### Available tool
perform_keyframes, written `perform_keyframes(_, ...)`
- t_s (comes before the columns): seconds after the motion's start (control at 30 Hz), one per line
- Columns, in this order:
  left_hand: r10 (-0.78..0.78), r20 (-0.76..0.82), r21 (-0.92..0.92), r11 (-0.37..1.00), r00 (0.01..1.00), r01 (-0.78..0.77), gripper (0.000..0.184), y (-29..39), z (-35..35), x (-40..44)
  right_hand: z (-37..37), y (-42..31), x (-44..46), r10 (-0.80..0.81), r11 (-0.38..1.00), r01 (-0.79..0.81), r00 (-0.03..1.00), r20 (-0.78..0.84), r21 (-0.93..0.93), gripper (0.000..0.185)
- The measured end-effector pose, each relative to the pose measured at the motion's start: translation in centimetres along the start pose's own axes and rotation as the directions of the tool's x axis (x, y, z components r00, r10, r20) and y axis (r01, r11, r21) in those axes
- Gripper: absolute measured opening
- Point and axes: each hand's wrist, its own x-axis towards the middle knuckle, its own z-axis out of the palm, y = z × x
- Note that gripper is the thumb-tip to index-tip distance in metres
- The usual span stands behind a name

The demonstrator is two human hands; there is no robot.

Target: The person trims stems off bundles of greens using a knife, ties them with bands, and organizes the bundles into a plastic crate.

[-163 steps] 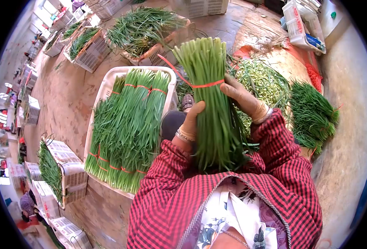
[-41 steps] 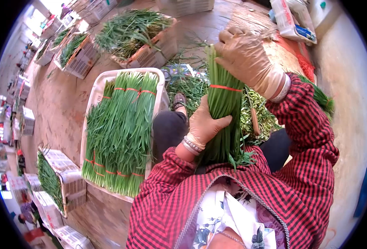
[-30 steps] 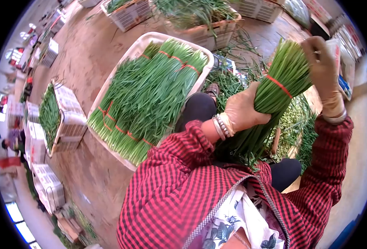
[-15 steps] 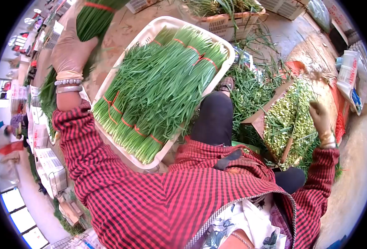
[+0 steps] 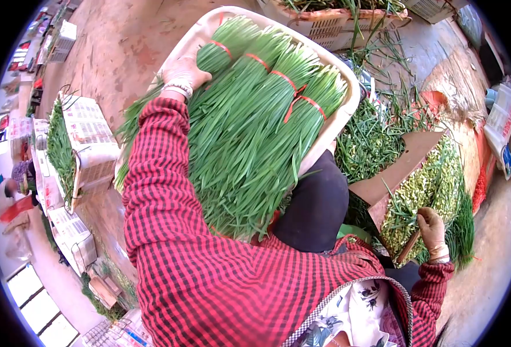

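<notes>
My gloved left hand (image 5: 183, 72) is wrapped round a bundle of garlic chives (image 5: 214, 55) tied with a red band, at the upper left of a white plastic crate (image 5: 354, 95). The bundle's leaves hang partly under my forearm. Other banded chive bundles (image 5: 250, 139) lie side by side in the crate, pale ends up. My gloved right hand (image 5: 432, 228) has curled fingers at the upper end of a wooden stick (image 5: 408, 247), over pale chopped stem pieces (image 5: 414, 214). Whether it grips the stick is not clear.
Brown angled panel (image 5: 397, 168) stands beside the cuttings. Loose green leaves (image 5: 362, 133) litter the floor by my knee. White crates (image 5: 93, 139) stand at left, and another crate (image 5: 342, 26) with greens at the back. A white sack (image 5: 504, 121) lies at right.
My left hand has moved right and down with the bundle, from beyond the crate into it. My right hand has come down to the stick's end. The camera view has shifted.
</notes>
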Motion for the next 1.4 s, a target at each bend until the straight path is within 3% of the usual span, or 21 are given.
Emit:
perform_keyframes(0.03,-0.013,-0.037,-0.060,0.998,0.999,0.011,0.085,-1.0,1.3,1.1,0.3,-1.4,-0.1,-0.060,0.997,0.060,0.998,-0.012,-0.046,0.022)
perform_keyframes(0.07,0.067,-0.118,-0.180,0.980,0.991,-0.088,0.084,-2.4,1.4,1.5,0.5,-2.8,-0.1,-0.021,0.997,0.023,1.000,0.022,-0.067,0.022)
perform_keyframes(0.13,-0.012,-0.071,-0.117,0.993,0.997,0.004,0.081,-3.4,-0.7,0.9,1.0,-4.3,0.1,-0.009,1.000,0.010,0.999,0.036,-0.022,0.023)
perform_keyframes(0.2,-0.048,-0.252,-0.108,0.994,0.967,0.021,0.080,-5.4,-1.8,0.0,1.4,-4.4,1.4,-0.031,0.998,0.030,0.999,0.028,0.048,0.026)
perform_keyframes(0.27,-0.108,-0.387,-0.218,0.976,0.916,0.023,0.083,-7.5,-3.3,-2.5,1.1,-8.4,3.6,-0.233,0.962,0.233,0.972,0.019,-0.141,0.026)
perform_keyframes(0.33,-0.302,-0.402,-0.490,0.868,0.864,0.075,0.082,-11.4,-2.4,-4.2,1.1,-16.2,6.2,-0.403,0.885,0.402,0.914,0.047,-0.237,0.023)
perform_keyframes(0.37,-0.292,-0.448,-0.784,0.583,0.845,-0.214,0.076,-11.8,-2.6,-6.1,1.6,-19.1,7.6,-0.494,0.838,0.490,0.868,0.048,-0.239,0.021)
perform_keyframes(0.4,-0.341,-0.381,-0.909,0.310,0.859,-0.280,0.062,-13.0,-2.2,-7.6,2.2,-21.9,9.3,-0.582,0.782,0.575,0.812,0.048,-0.243,0.019)
perform_keyframes(0.43,-0.366,-0.339,-0.935,0.026,0.867,-0.354,0.055,-12.5,-2.4,-9.9,2.8,-25.5,10.7,-0.660,0.711,0.656,0.747,0.080,-0.254,0.018)
perform_keyframes(0.53,-0.338,-0.228,-0.779,-0.500,0.913,-0.380,0.049,-18.7,2.0,-15.0,6.9,-34.7,15.1,-0.811,0.560,0.819,0.573,0.120,-0.123,0.016)
perform_keyframes(0.6,-0.573,-0.293,-0.810,-0.276,0.765,-0.518,0.058,-27.7,9.4,-19.3,10.7,-40.7,17.5,-0.888,0.433,0.900,0.434,0.149,-0.046,0.017)
perform_keyframes(0.63,-0.652,-0.324,-0.833,-0.148,0.686,-0.533,0.059,-33.5,13.8,-21.3,12.8,-43.4,18.2,-0.893,0.424,0.905,0.418,0.166,0.006,0.018)
perform_keyframes(0.67,-0.348,-0.426,-0.755,-0.372,0.835,-0.540,0.058,-30.5,11.0,-21.3,15.0,-45.8,18.8,-0.898,0.417,0.907,0.402,0.179,0.059,0.020)
perform_keyframes(0.7,-0.013,-0.546,-0.681,-0.575,0.838,-0.453,0.057,-27.5,7.8,-21.1,17.6,-47.8,19.7,-0.900,0.419,0.903,0.398,0.178,0.094,0.021)
perform_keyframes(0.73,0.289,-0.660,-0.622,-0.728,0.693,-0.289,0.056,-26.3,6.6,-21.0,20.0,-49.5,20.2,-0.901,0.419,0.899,0.394,0.179,0.127,0.022)
perform_keyframes(0.8,0.235,-0.740,-0.488,-0.833,0.630,-0.262,0.055,-26.6,10.1,-20.4,23.2,-52.3,19.6,-0.836,0.526,0.847,0.496,0.235,0.083,0.022)
perform_keyframes(0.87,0.175,-0.802,-0.355,-0.909,0.572,-0.220,0.054,-27.0,12.8,-20.9,25.8,-53.1,19.6,-0.862,0.479,0.877,0.459,0.216,0.046,0.021)
perform_keyframes(0.93,-0.055,-0.659,-0.206,-0.946,0.750,-0.250,0.053,-27.6,14.0,-21.1,26.8,-53.6,19.0,-0.835,0.482,0.869,0.495,0.241,-0.117,0.024)
perform_keyframes(1.13,-0.054,-0.587,-0.135,-0.977,0.808,-0.163,0.050,-28.3,16.7,-20.6,26.7,-55.1,17.2,-0.755,0.426,0.835,0.540,0.372,-0.348,0.032)
perform_keyframes(1.3,0.055,-0.684,-0.178,-0.979,0.728,-0.094,0.048,-28.8,17.0,-19.6,28.5,-56.3,17.3,-0.727,0.263,0.808,0.525,0.442,-0.527,0.029)
perform_keyframes(1.4,0.051,-0.722,-0.152,-0.985,0.690,-0.086,0.049,-29.3,17.9,-19.1,28.7,-55.9,18.0,-0.722,0.299,0.804,0.543,0.429,-0.514,0.025)
